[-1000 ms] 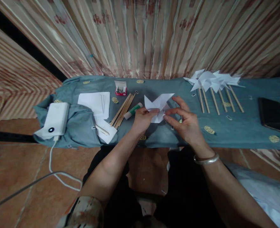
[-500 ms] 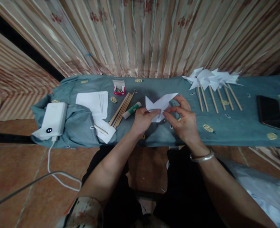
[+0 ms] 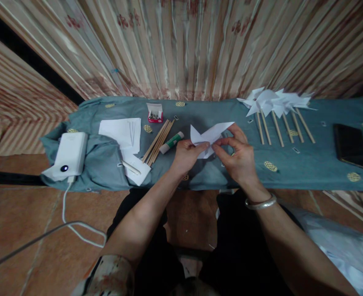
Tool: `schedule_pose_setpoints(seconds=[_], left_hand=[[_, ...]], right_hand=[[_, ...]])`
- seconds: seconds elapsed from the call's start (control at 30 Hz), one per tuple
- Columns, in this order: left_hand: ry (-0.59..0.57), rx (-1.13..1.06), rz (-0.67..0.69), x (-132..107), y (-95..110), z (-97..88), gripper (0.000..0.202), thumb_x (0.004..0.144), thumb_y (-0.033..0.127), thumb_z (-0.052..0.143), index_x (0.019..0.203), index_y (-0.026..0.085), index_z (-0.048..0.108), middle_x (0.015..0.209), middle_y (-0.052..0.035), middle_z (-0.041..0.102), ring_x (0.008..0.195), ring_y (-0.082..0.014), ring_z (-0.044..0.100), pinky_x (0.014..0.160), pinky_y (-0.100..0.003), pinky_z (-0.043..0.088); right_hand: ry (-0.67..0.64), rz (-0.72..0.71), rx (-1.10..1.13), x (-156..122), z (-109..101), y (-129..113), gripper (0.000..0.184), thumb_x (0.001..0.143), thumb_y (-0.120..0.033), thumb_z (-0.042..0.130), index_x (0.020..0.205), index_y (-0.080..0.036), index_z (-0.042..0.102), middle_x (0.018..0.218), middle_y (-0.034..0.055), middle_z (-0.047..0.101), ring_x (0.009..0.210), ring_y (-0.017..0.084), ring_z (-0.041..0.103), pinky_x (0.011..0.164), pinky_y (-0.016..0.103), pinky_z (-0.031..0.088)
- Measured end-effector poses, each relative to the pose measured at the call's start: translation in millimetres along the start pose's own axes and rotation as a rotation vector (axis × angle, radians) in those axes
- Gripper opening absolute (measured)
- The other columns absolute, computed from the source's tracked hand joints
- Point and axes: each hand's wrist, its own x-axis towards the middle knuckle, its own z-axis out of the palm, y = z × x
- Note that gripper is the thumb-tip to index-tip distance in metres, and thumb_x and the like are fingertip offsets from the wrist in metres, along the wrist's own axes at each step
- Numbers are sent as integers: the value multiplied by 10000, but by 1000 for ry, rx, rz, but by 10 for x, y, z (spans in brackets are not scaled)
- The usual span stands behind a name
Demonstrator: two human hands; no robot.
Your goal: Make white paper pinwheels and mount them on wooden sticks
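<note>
A white folded paper piece (image 3: 210, 135) with pointed flaps sits over the blue-grey cloth (image 3: 307, 164) in the middle of the bench. My left hand (image 3: 186, 155) pinches its left side, fingers closed on the paper. My right hand (image 3: 238, 156), with a silver bangle on the wrist, pinches the paper's middle and right flap. Just left of my left hand lie a green-capped glue stick (image 3: 171, 142) and a bundle of wooden sticks (image 3: 157, 142).
Finished white paper pinwheels on sticks (image 3: 275, 105) lie at the back right, a black phone (image 3: 350, 145) further right. At left are white paper sheets (image 3: 121, 131), a small red box of pins (image 3: 155, 114) and a white power bank (image 3: 68, 155) with a cable. A striped curtain hangs behind.
My right hand has drawn in toward the paper's middle and closed into a pinch on it. The paper's right flap has lifted slightly. My left hand stays put.
</note>
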Motion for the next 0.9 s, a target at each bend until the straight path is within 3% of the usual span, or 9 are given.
schedule_pose_setpoints(seconds=[0.73, 0.83, 0.9], left_hand=[[59, 8, 61, 46, -18, -27, 31, 700, 215, 760, 713, 191, 748, 718, 8, 733, 661, -152, 651, 653, -272, 504], [86, -23, 105, 91, 20, -104, 92, 670, 255, 780, 697, 178, 738, 696, 6, 723, 630, -140, 632, 624, -262, 490], [97, -37, 129, 116, 47, -155, 137, 651, 281, 794, 694, 167, 732, 687, -1, 718, 620, -137, 625, 614, -261, 486]], right_hand=[[11, 44, -34, 6, -75, -81, 64, 818, -301, 673, 790, -250, 699, 1314, 61, 633, 1371, 295, 467, 1152, 541, 339], [16, 103, -36, 16, -161, -10, 108, 841, -322, 635, 831, -240, 705, 1244, 84, 677, 1237, 280, 592, 1064, 482, 445], [-58, 159, -81, 12, -211, 79, 134, 841, -323, 618, 851, -230, 714, 1127, 87, 726, 1045, 267, 686, 921, 436, 530]])
